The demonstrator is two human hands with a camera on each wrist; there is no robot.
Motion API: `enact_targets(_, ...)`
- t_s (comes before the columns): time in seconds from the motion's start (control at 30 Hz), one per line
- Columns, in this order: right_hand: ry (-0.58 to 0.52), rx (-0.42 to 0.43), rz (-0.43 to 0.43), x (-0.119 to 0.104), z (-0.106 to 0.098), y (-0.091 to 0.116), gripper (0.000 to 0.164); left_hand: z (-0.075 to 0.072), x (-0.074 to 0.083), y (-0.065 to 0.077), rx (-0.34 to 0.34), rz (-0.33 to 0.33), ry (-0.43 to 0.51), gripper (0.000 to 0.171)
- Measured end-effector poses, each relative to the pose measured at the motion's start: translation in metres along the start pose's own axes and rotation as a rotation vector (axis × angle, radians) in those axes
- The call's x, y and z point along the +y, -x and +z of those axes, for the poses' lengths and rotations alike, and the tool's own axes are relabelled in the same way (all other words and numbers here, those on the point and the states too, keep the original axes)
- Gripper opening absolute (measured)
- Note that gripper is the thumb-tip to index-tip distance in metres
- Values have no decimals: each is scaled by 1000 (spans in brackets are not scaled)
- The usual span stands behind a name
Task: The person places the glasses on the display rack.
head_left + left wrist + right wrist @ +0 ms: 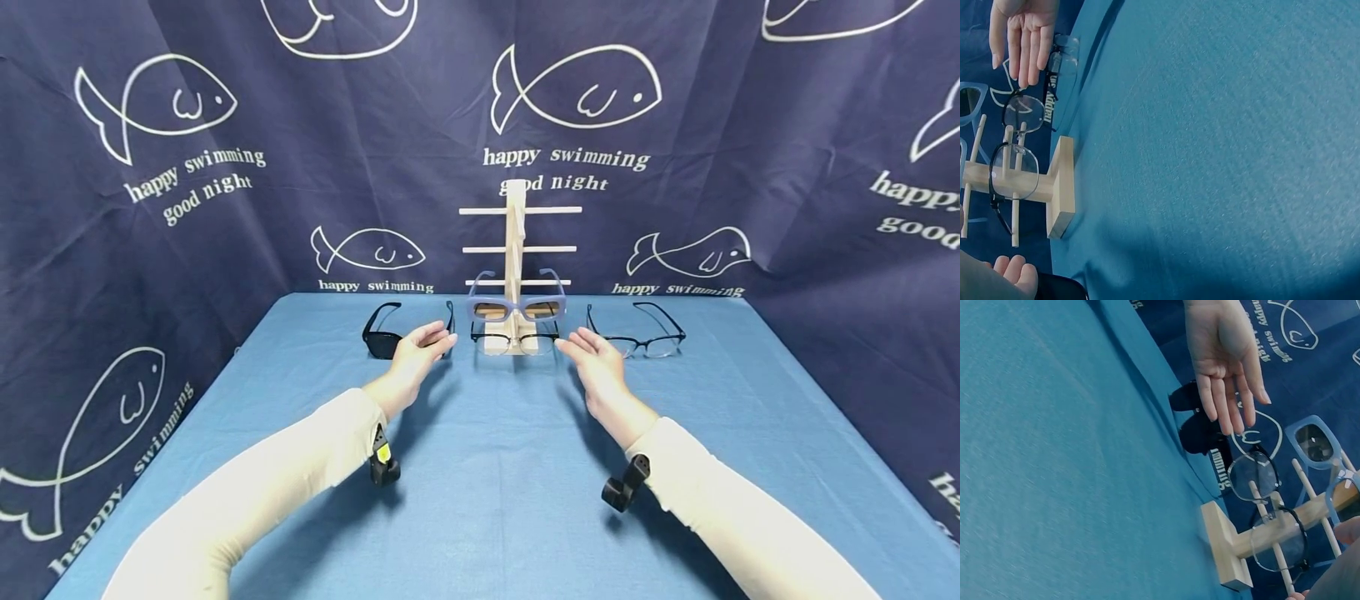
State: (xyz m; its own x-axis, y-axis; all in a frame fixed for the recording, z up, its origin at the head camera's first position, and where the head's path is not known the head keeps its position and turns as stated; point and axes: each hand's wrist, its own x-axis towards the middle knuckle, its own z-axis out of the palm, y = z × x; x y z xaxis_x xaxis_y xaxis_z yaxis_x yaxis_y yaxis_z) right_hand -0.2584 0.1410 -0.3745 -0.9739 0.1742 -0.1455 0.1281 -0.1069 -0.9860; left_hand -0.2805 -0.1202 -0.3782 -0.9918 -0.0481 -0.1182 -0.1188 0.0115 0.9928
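Between my hands stands a wooden eyewear rack (515, 233). Blue-purple sunglasses (516, 308) hang on it, with black-topped clear eyeglasses (495, 343) below. My left hand (412, 358), fingers loosely extended, is left of the rack, overlapping black sunglasses (383, 344) behind it in the head view. To the right of the rack is my right hand (603, 375), its fingertips close to the edge of the clear eyeglasses; I cannot tell if they touch. The right wrist view shows the left hand (1222, 362) palm-up with straight fingers and nothing in it. The right palm (1025, 31) likewise holds nothing.
Another pair of black-framed clear eyeglasses (662, 346) lies right of the rack, partly behind my right hand. Bare wooden pegs (555, 210) stick out sideways higher up. A blue cloth (495, 500) covers the table, and a dark fish-print curtain (420, 167) hangs around it.
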Motion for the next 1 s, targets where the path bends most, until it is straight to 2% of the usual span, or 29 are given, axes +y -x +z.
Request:
enact_targets(0.23, -6, 30, -16, 9, 5, 6, 67, -3, -8, 2, -25, -6, 10, 56)
enact_targets(0.6, -66, 45, -10, 18, 15, 14, 69, -11, -18, 7, -16, -10, 69, 59)
enact_targets(1.0, -64, 38, -11, 22, 24, 19, 68, -17, -25, 8, -15, -6, 72, 57)
